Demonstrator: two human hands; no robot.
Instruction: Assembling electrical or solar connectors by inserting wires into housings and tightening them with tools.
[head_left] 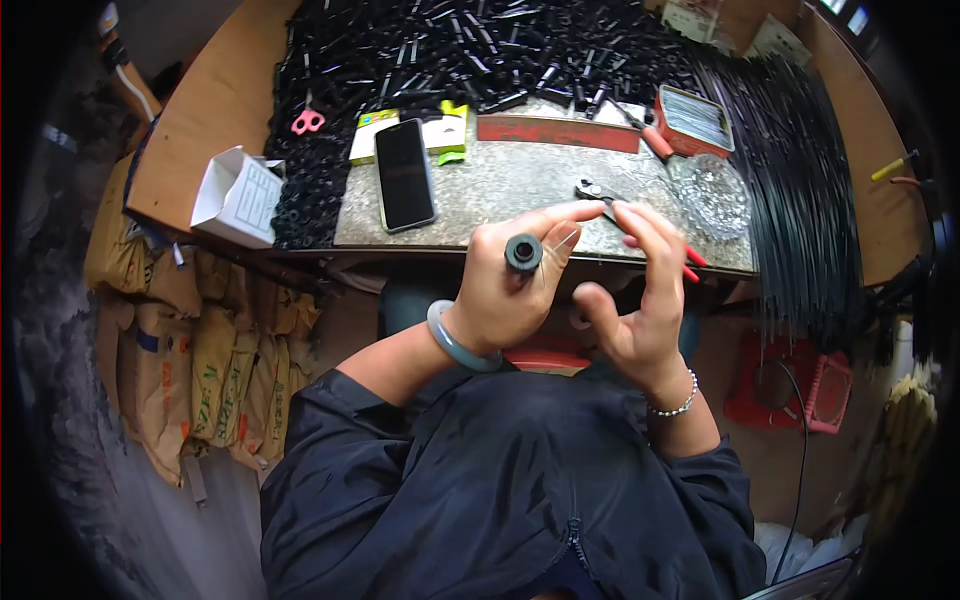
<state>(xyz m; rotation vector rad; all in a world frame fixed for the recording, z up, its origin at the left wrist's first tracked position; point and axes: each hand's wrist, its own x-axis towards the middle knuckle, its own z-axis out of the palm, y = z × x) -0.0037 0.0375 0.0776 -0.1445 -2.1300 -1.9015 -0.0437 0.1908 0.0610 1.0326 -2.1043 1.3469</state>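
Observation:
My left hand is wrapped round a black tube-like part, its round hollow end facing up toward me. A thin pale sliver shows by my left thumb tip; its kind is too small to make out. My right hand is held beside it, thumb and fingers spread, with nothing visible between them. The right fingertips come close to the left index fingertip; whether they touch I cannot tell. Just beyond both hands, pliers with red handles lie on the worktop, partly covered by my right fingers.
A phone lies at left, near pink scissors and a white box. Black parts heap along the back. A red tub of thin pins, a clear glass dish and long black rods sit right.

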